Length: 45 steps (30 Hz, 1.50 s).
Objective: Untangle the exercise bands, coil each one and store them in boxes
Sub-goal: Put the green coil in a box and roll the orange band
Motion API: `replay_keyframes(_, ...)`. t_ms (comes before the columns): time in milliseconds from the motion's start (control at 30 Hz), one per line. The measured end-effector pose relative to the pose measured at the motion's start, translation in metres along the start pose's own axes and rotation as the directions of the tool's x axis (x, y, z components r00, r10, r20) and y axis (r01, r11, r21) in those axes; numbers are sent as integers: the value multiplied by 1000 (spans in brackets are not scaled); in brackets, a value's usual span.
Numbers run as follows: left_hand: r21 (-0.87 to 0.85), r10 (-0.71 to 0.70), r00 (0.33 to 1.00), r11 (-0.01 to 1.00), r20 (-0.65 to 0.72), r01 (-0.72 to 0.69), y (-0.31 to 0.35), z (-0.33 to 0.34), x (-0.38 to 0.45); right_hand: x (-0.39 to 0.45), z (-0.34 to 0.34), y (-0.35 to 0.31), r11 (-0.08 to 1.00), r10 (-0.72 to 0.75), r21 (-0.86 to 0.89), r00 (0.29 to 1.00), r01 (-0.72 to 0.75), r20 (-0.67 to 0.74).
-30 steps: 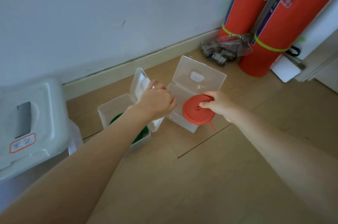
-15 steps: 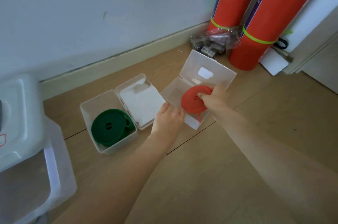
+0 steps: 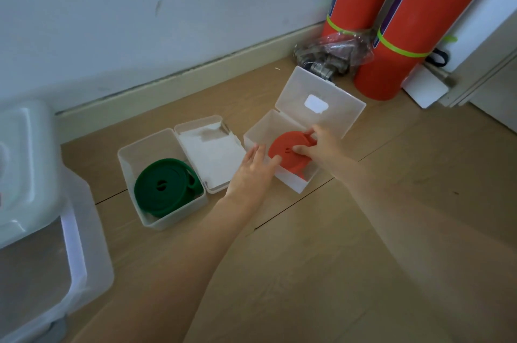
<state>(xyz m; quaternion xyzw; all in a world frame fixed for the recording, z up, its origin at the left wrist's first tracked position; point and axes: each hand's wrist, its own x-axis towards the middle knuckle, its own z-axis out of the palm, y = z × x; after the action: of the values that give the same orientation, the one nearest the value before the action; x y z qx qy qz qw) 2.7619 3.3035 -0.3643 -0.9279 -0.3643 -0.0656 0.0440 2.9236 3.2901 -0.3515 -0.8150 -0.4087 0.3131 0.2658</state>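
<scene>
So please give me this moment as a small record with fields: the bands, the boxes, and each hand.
green band: coiled, lying in the left box
left box lid: open, lying flat
red band: coiled, partly down in the right box
right box lid: open, tilted back
left hand: fingers straight, touching the red band's edge at the box's near wall
right hand: grips the red band

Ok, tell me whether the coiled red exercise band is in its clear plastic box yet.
Partly in: the coiled red exercise band sits tilted inside the clear plastic box, right hand gripping it.
</scene>
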Motion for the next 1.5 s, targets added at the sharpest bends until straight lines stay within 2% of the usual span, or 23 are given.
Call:
replay_keyframes(67,-18,50,998,999,-26,-50,-1,4,-3,2,2,-6,999,-34,36,994,30,106)
replay_keyframes(133,-47,8,1000,999,12,-7,-2,0,-3,5,6,-10,1000,-20,11,978,18,206)
replay_keyframes(200,-116,-67,994,990,92,78,-5,12,-4,6,9,-8,998,-28,-45,978,38,208)
replay_keyframes(233,-100,-29,992,994,121,41,-8,20,-3,6,9,-7,996,-43,-69,979,57,200)
replay_keyframes(400,-160,-41,999,986,29,45,-7,20,-4,9,7,-7,988,-43,-131,959,83,282)
replay_keyframes(433,-124,-44,999,991,18,46,-7,18,-4,9,7,-6,984,-46,-154,957,94,287)
replay_keyframes(567,-150,-24,1000,988,-7,23,-8,10,-5,5,14,-2,933,-118,-303,961,194,252)
replay_keyframes(633,-196,-2,998,981,68,15,-10,14,-6,5,19,-1,907,-122,-375,971,194,207)
replay_keyframes(733,-221,34,995,975,93,-13,-13,20,-6,5,19,-3,931,-110,-325,976,168,190)
replay_keyframes(800,-235,33,994,972,103,-8,-12,20,-5,1,14,-2,933,-156,-294,970,207,188)
replay_keyframes(900,-252,3,996,968,93,21,-9,21,-4,-9,4,3,896,-257,-341,958,285,127)
replay_keyframes(1000,-239,-3,997,971,79,22,-9,22,-4,-20,-6,10,848,-269,-459,961,265,59)
replay_keyframes(1133,-224,11,998,975,61,2,-11,24,-8,-29,-5,10,842,-335,-421,938,338,83)
replay_keyframes(1267,-224,27,997,975,73,-10,-12,24,-8,-23,0,6,878,-288,-404,958,256,-19)
replay_keyframes(1500,-265,31,999,964,41,-19,-14,25,-10,-18,8,2,949,-159,-283,986,137,-56)
